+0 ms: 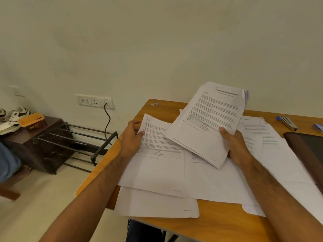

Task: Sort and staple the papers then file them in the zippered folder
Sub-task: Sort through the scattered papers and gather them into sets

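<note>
The right hand (235, 144) held a stack of printed pages (209, 119) above the wooden table (218, 222), its thumb curled over the near edge and its fingers hidden beneath. The stack was tilted, its long axis running from the hand up and away to the right, title end farthest from the person.

The left hand (132, 137) pinched the left edge of a single printed sheet (157, 154) lying on the table, thumb on top. That sheet lay roughly lengthwise toward the person, heading at the far end.

More loose sheets (218, 180) were spread overlapping across the tabletop under both. A stapler (287, 122) with a blue end lay near the table's far right edge, well apart from the hands. A dark zippered folder (307, 147) sat at the right edge, just beside the loose sheets.

Left of the table stood a metal shoe rack (75, 145).
</note>
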Available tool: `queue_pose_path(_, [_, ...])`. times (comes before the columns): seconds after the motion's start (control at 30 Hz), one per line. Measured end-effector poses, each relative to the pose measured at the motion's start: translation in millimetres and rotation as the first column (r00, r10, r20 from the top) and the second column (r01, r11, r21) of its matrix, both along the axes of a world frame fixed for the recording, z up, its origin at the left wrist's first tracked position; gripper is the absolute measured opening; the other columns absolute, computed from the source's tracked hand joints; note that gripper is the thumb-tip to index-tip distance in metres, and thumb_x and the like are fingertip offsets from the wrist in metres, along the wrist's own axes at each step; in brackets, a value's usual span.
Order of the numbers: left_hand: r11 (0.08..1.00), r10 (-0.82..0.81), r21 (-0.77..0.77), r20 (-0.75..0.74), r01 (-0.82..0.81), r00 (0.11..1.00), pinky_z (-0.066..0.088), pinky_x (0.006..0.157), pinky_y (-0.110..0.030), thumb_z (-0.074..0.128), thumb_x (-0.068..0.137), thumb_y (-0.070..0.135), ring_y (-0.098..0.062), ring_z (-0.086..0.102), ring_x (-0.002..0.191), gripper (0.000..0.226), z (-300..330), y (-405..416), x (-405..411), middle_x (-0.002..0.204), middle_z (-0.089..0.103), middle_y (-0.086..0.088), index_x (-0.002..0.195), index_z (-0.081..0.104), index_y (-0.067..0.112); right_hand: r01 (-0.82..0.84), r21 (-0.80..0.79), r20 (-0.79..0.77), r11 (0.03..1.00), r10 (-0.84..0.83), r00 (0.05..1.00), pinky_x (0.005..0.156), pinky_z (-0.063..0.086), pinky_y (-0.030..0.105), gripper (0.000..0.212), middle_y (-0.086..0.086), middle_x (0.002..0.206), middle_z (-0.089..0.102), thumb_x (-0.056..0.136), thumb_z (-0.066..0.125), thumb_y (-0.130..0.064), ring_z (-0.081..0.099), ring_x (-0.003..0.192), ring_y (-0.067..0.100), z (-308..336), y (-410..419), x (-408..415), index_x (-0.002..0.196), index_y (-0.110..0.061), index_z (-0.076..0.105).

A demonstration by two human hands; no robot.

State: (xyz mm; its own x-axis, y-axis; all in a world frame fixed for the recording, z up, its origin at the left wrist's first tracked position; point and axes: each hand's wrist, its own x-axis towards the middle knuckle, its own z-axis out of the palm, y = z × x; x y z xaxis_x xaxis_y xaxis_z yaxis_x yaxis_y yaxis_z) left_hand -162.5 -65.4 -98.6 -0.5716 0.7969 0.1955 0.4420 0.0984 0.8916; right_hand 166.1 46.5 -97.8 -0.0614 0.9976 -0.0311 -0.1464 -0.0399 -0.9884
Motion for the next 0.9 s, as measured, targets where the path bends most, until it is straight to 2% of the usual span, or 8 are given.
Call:
queue_pose_path(0.13, [1.000, 0.017, 0.021, 0.019, -0.017, 1.000, 0.061, 0.083, -0.036, 0.063, 0.096, 0.016, -0.016, 0.068, 0.099, 0.021, 1.1, -2.1, -1.2, 0.112, 0.067, 0.004, 0.114, 0.056, 0.023, -0.001, 0.016, -0.008, 1.000, 0.001, 1.000, 0.099, 0.053, 0.045, 0.041, 0.004, 0.125, 0.068, 0.100, 0.062, -0.018, 0.065, 0.114, 0.024, 0.7, -2.2, -1.4, 0.141, -0.014, 0.055])
queue_pose_path(0.33, [1.000, -0.009, 0.028, -0.020, 0.010, 1.000, 0.057, 0.076, -0.025, 0.062, 0.097, 0.020, -0.015, 0.067, 0.095, 0.016, 2.7, -3.8, 0.8, 0.110, 0.069, 0.000, 0.113, 0.063, 0.017, -0.013, 0.031, -0.022, 0.999, 0.014, 1.000, 0.097, 0.055, 0.043, 0.043, 0.005, 0.127, 0.068, 0.099, 0.064, -0.017, 0.066, 0.115, 0.022, 5.2, -9.6, -1.1, 0.141, -0.013, 0.055])
queue_pose_path(0.4, [1.000, 0.018, 0.002, -0.033, -0.017, 0.999, 0.057, 0.084, -0.035, 0.060, 0.097, 0.033, -0.017, 0.067, 0.095, 0.011, 2.0, -5.1, 0.4, 0.105, 0.067, 0.002, 0.104, 0.063, 0.025, -0.024, 0.021, -0.064, 0.999, 0.025, 0.998, 0.088, 0.057, 0.037, 0.040, 0.002, 0.123, 0.070, 0.099, 0.063, -0.015, 0.068, 0.110, 0.019, 7.2, -14.2, -0.7, 0.138, -0.014, 0.057])
queue_pose_path(0.47, [0.993, 0.104, -0.033, -0.145, -0.110, 0.984, 0.047, 0.097, -0.053, 0.057, 0.094, 0.051, -0.019, 0.065, 0.096, 0.017, 3.0, -5.1, -5.0, 0.100, 0.064, 0.006, 0.090, 0.060, 0.035, -0.041, 0.004, -0.103, 0.999, 0.041, 0.994, 0.085, 0.057, 0.035, 0.037, 0.002, 0.122, 0.072, 0.099, 0.063, -0.014, 0.070, 0.109, 0.018, 12.9, -17.9, 0.1, 0.136, -0.016, 0.060])
queue_pose_path(0.53, [0.986, 0.163, 0.012, -0.218, -0.165, 0.962, 0.043, 0.096, -0.058, 0.054, 0.092, 0.059, -0.019, 0.063, 0.096, 0.026, 11.5, -4.8, -10.2, 0.098, 0.063, 0.006, 0.084, 0.061, 0.035, -0.054, -0.011, -0.132, 0.998, 0.052, 0.990, 0.081, 0.058, 0.035, 0.034, 0.000, 0.118, 0.075, 0.099, 0.062, -0.014, 0.071, 0.107, 0.018, 20.6, -18.8, -0.1, 0.133, -0.017, 0.063])
queue_pose_path(0.63, [0.988, 0.096, 0.134, -0.189, -0.071, 0.977, 0.058, 0.079, -0.041, 0.057, 0.097, 0.043, -0.014, 0.067, 0.084, 0.023, 47.3, -9.0, -8.4, 0.089, 0.068, 0.006, 0.089, 0.063, 0.022, -0.120, -0.028, -0.220, 0.992, 0.111, 0.969, 0.072, 0.061, 0.030, 0.029, -0.003, 0.112, 0.076, 0.100, 0.060, -0.012, 0.074, 0.100, 0.014, 35.7, -21.5, -3.4, 0.128, -0.020, 0.065])
queue_pose_path(0.73, [0.973, 0.059, 0.231, -0.194, -0.012, 0.979, 0.051, 0.060, -0.015, 0.055, 0.101, 0.029, -0.012, 0.069, 0.078, 0.020, 90.1, -9.5, -8.2, 0.084, 0.069, 0.004, 0.096, 0.062, 0.012, -0.257, -0.033, -0.305, 0.966, 0.235, 0.923, 0.087, 0.061, 0.033, 0.037, 0.004, 0.130, 0.070, 0.100, 0.059, -0.013, 0.067, 0.118, 0.022, 52.6, -23.5, -14.2, 0.137, -0.017, 0.060])
queue_pose_path(0.9, [0.940, -0.018, 0.340, -0.029, 0.026, 0.999, 0.059, 0.067, -0.031, 0.054, 0.102, 0.026, -0.019, 0.073, 0.078, 0.016, 155.3, -6.5, -12.4, 0.088, 0.075, -0.005, 0.098, 0.061, 0.013, -0.451, -0.067, -0.417, 0.890, 0.385, 0.823, 0.089, 0.060, 0.040, 0.033, 0.013, 0.128, 0.070, 0.100, 0.057, -0.008, 0.070, 0.111, 0.029, 91.7, -38.7, -54.7, 0.132, -0.012, 0.064])
